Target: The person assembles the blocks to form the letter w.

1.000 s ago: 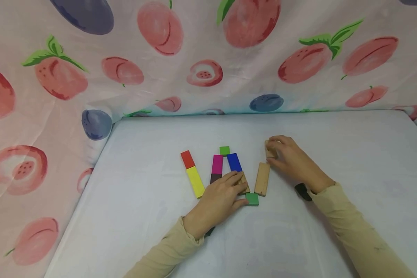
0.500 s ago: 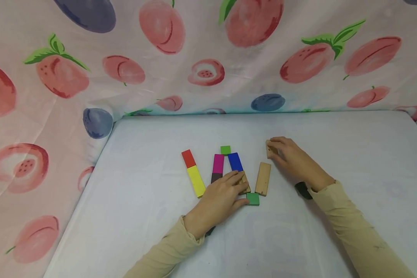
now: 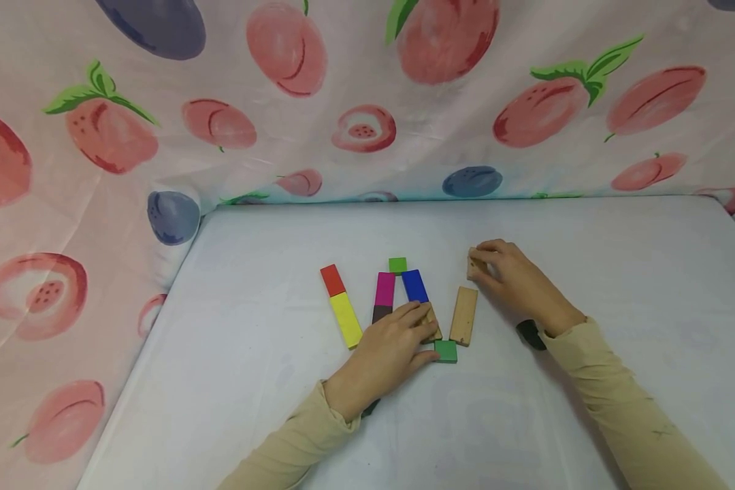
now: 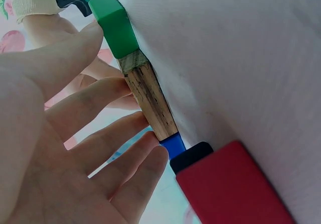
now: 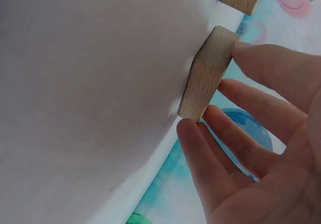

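Observation:
My right hand point(image 3: 517, 282) pinches a plain wooden block point(image 3: 473, 264) lying on the white table. In the right wrist view, its thumb touches one end of that wooden block point(image 5: 208, 73) and fingers meet its side and far end. Just nearer lies a longer wooden block point(image 3: 463, 316), a small gap between them. My left hand point(image 3: 388, 350) rests with loosely extended fingers on another wooden block point(image 4: 150, 98), partly hidden in the head view. Its thumb touches a small dark green block point(image 3: 445, 351). A blue block point(image 3: 414, 286) continues the line beyond the left fingers.
Left of the hands, a red block point(image 3: 333, 280) meets a yellow block point(image 3: 346, 320). A magenta block point(image 3: 384, 288) adjoins a dark block point(image 3: 382, 313), partly under my left hand. A light green block point(image 3: 397, 265) sits behind. Fruit-printed cloth point(image 3: 429, 122) rises behind the table.
My right thumb has drawn back slightly from the near end of the held wooden block, showing more of it. The left hand and the other blocks stay in place.

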Available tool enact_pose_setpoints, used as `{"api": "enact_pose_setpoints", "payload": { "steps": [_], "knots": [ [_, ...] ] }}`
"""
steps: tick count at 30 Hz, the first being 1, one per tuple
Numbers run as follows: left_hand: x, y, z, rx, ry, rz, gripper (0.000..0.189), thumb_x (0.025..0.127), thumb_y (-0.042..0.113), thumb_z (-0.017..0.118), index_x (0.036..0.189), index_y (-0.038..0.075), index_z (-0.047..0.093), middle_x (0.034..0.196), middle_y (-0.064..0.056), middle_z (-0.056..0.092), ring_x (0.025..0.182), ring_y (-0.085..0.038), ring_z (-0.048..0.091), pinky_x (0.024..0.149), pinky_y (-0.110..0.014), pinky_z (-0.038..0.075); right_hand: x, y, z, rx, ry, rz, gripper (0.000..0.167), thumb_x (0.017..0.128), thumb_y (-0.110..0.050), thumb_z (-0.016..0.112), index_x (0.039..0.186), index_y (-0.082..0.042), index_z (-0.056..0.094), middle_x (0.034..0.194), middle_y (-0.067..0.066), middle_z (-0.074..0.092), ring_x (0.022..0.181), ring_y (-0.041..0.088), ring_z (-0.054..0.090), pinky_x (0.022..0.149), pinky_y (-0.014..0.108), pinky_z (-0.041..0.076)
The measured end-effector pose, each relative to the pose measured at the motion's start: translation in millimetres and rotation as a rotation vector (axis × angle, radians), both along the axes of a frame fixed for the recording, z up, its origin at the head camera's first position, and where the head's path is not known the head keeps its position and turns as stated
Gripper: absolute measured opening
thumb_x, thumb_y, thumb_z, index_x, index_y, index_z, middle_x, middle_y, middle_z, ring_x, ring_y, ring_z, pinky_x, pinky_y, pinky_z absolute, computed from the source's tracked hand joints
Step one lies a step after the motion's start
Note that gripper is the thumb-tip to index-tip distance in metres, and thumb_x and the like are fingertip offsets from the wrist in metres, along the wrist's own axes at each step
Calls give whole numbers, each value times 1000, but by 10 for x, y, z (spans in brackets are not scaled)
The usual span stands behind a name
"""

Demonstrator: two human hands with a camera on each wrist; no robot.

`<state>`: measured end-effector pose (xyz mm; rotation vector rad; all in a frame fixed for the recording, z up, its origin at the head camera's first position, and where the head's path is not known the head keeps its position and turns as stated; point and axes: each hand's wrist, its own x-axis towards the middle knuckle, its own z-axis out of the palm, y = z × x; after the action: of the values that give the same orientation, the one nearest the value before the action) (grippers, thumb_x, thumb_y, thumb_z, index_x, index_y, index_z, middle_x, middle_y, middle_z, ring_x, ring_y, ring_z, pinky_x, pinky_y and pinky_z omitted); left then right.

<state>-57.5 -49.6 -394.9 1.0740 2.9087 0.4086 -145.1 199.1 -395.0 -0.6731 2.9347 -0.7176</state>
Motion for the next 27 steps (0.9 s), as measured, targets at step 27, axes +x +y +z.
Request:
{"api": "enact_pose_setpoints", "payload": {
  "steps": [27],
  "knots": [
    [-4,8,-13,6,-5,5,45,92,40,70,128,13,69,143,-8,57,138,-24,48,114,-31,39,72,-39,-3,-27,-12,-15,40,95,-16,67,130,3,63,130,23,57,124,41,50,103,56,45]
  ]
}}
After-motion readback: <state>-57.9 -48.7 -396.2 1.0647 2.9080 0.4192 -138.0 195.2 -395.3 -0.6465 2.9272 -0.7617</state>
